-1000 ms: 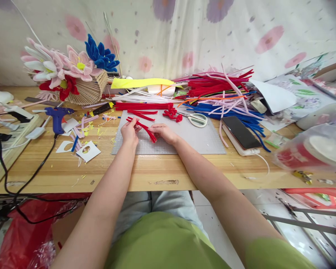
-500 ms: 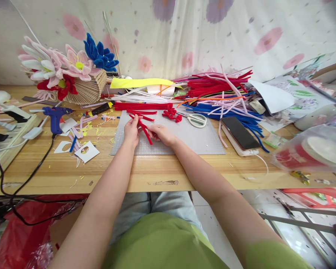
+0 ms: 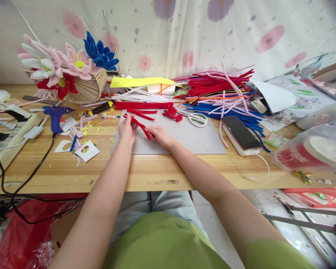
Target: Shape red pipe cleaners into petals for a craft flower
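Both hands are over the left part of a grey cutting mat. Red fuzzy strips slant down to the right between them. My left hand is closed on their upper end. At the lower end, my right hand pinches the strips. More loose red strips lie just beyond the fingers. A curled red piece rests on the mat beside white-handled scissors.
A blue glue gun and paper scraps lie left, near fuzzy flowers. Bundles of coloured strips line the back. A phone and a bagged cup are at right.
My left hand has shifted slightly left and down. The red strips, spread apart at the lower end before, now lie closer together between the hands.
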